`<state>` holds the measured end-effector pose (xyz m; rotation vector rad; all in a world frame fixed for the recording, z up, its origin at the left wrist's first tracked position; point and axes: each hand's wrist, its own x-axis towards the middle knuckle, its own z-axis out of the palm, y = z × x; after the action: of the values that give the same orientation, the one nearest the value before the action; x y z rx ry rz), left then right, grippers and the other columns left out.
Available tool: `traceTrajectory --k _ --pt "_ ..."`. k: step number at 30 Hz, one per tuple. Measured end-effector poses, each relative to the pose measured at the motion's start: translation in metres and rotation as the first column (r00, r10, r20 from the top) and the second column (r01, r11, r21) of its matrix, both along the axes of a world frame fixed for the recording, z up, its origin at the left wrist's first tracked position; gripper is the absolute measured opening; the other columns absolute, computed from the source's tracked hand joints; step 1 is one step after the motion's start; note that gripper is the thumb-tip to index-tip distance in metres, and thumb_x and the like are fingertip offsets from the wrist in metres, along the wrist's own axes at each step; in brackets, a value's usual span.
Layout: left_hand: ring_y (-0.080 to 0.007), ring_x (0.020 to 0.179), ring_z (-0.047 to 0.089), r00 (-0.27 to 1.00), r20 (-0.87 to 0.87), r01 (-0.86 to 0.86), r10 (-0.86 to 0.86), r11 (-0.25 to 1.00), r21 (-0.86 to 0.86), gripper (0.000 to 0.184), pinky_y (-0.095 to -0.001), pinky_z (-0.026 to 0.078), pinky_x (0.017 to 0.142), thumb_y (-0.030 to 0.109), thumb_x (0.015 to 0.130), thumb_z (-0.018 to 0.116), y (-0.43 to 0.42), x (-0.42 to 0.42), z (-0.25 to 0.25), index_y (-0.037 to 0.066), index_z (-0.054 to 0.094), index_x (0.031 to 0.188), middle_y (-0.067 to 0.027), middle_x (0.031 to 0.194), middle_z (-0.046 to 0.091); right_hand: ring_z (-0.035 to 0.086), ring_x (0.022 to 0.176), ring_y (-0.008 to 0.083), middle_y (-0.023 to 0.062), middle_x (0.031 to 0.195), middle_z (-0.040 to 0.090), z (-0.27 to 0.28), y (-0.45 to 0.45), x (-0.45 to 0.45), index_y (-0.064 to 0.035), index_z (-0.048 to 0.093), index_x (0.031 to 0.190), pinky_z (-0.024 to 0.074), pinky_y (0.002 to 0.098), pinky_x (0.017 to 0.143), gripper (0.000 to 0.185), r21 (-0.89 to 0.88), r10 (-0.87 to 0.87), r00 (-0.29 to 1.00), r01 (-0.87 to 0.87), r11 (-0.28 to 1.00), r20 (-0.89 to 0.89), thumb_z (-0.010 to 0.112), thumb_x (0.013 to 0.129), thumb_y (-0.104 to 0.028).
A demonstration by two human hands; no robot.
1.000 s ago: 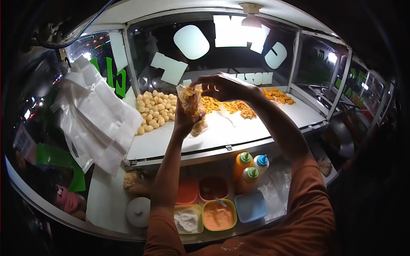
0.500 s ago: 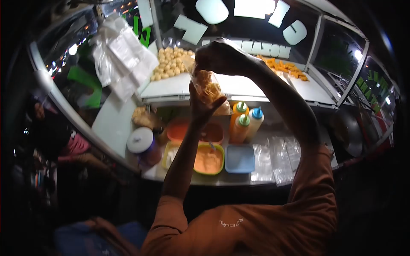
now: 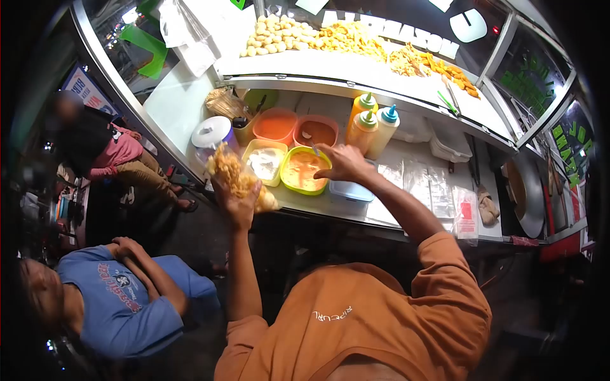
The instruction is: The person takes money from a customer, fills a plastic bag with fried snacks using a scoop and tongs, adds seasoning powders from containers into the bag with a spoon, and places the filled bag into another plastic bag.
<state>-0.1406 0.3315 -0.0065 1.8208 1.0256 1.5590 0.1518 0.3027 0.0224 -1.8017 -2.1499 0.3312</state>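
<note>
My left hand [image 3: 239,206] is wrapped around a clear plastic bag of golden fried snack pieces [image 3: 234,174], held tilted at the front left of the counter. Over the right rim of a yellow-green tub [image 3: 304,191] reaches my right hand [image 3: 348,165], thumb and fingers apart, nothing visibly in its grip. Orange powder [image 3: 304,170] fills that tub, and a spoon handle [image 3: 315,150] shows close to my right fingertips. Just left is a tub of white powder [image 3: 264,160]. A blue lid or box [image 3: 351,192] lies partly under my right forearm.
Squeeze bottles [image 3: 363,130] stand behind my right hand. Two red-orange tubs [image 3: 274,126] sit farther back. Plastic bags [image 3: 427,187] lie at right. Fried food [image 3: 349,41] covers the upper shelf [image 3: 292,70]. A person in blue [image 3: 121,298] is at left, arms folded; another stands beyond.
My left hand has lowered the filled bag from the shelf towards the front left. My right hand has left the bag's mouth and come down to the orange powder tub. The view has shifted.
</note>
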Motion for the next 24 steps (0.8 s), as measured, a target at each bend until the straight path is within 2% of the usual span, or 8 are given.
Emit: traceTrajectory --k 2,6,9,13,14,17,21,24 --pt "-0.0280 0.114 0.048 1.000 -0.011 0.019 -0.020 0.998 -0.051 0.078 -0.0394 0.040 0.099 0.002 0.069 0.079 -0.005 -0.009 -0.016 0.002 0.038 0.135 -0.0143 0.127 0.044 0.066 0.085 0.0372 0.0189 0.095 0.068 -0.042 0.016 -0.008 -0.0066 0.062 0.111 0.0518 0.0456 0.072 0.046 0.137 -0.021 0.983 0.047 0.990 -0.181 0.073 0.076 -0.034" --pt "-0.0207 0.111 0.050 0.991 0.026 0.135 -0.133 0.986 -0.101 0.078 -0.0345 0.045 0.095 -0.007 0.070 0.075 -0.014 0.000 -0.027 0.003 0.036 0.136 -0.0095 0.125 0.046 0.065 0.064 0.0195 0.0121 0.073 0.067 -0.064 0.063 -0.015 -0.0035 0.068 0.083 0.0490 0.0321 0.057 0.012 0.269 -0.146 0.797 0.361 0.893 -0.586 0.069 0.081 -0.016" --pt "-0.0263 0.113 0.049 0.970 0.127 0.233 -0.210 0.950 -0.208 0.074 -0.0376 0.042 0.097 0.001 0.067 0.079 -0.011 0.009 -0.037 0.002 0.042 0.131 -0.0133 0.123 0.045 0.062 0.062 0.0278 0.0126 0.068 0.063 -0.065 0.096 -0.013 -0.0037 0.067 0.082 0.0491 0.0399 0.060 0.016 0.273 -0.237 0.704 0.531 0.802 -0.670 0.068 0.080 -0.020" --pt "-0.0254 0.112 0.049 0.961 0.021 0.276 -0.277 0.943 -0.187 0.070 -0.0369 0.042 0.095 0.002 0.068 0.079 -0.001 0.014 -0.037 0.003 0.044 0.129 -0.0129 0.121 0.046 0.062 0.076 0.0319 0.0156 0.077 0.061 -0.068 0.099 -0.011 -0.0045 0.064 0.085 0.0494 0.0409 0.068 0.009 0.365 -0.203 0.870 0.386 0.847 -0.449 0.060 0.082 -0.012" --pt "-0.0278 0.112 0.049 0.958 0.041 0.286 -0.283 0.941 -0.182 0.068 -0.0382 0.042 0.095 0.003 0.067 0.080 0.001 0.015 -0.033 0.004 0.047 0.127 -0.0137 0.121 0.047 0.059 0.082 0.0344 0.0168 0.084 0.059 -0.061 0.085 -0.008 -0.0048 0.063 0.088 0.0491 0.0421 0.073 0.011 0.282 -0.160 0.937 0.252 0.926 -0.312 0.054 0.082 -0.006" --pt "-0.0306 0.112 0.049 0.954 -0.135 0.254 -0.269 0.959 -0.123 0.066 -0.0401 0.042 0.096 0.005 0.066 0.080 0.014 0.008 -0.040 0.004 0.049 0.125 -0.0148 0.121 0.047 0.058 0.085 0.0341 0.0160 0.087 0.057 -0.058 0.063 0.003 -0.0041 0.062 0.090 0.0489 0.0427 0.074 0.013 0.431 -0.048 0.960 0.169 0.886 -0.277 0.051 0.081 -0.003" --pt "-0.0324 0.112 0.049 0.938 -0.105 0.310 -0.329 0.937 -0.163 0.065 -0.0414 0.042 0.095 0.006 0.066 0.080 0.013 0.010 -0.021 0.003 0.050 0.124 -0.0155 0.122 0.047 0.057 0.090 0.0332 0.0144 0.088 0.055 -0.061 0.072 0.009 -0.0042 0.061 0.093 0.0489 0.0408 0.076 0.021 0.389 -0.148 0.981 0.185 0.902 -0.124 0.051 0.076 0.002" --pt "-0.0292 0.112 0.050 0.932 -0.067 0.339 -0.356 0.922 -0.186 0.067 -0.0392 0.043 0.095 0.005 0.068 0.080 0.021 0.010 -0.015 0.002 0.047 0.126 -0.0146 0.122 0.047 0.058 0.088 0.0335 0.0148 0.087 0.056 -0.056 0.063 0.008 -0.0028 0.059 0.089 0.0493 0.0414 0.073 0.019 0.406 -0.082 0.984 0.142 0.903 -0.161 0.051 0.074 0.004"
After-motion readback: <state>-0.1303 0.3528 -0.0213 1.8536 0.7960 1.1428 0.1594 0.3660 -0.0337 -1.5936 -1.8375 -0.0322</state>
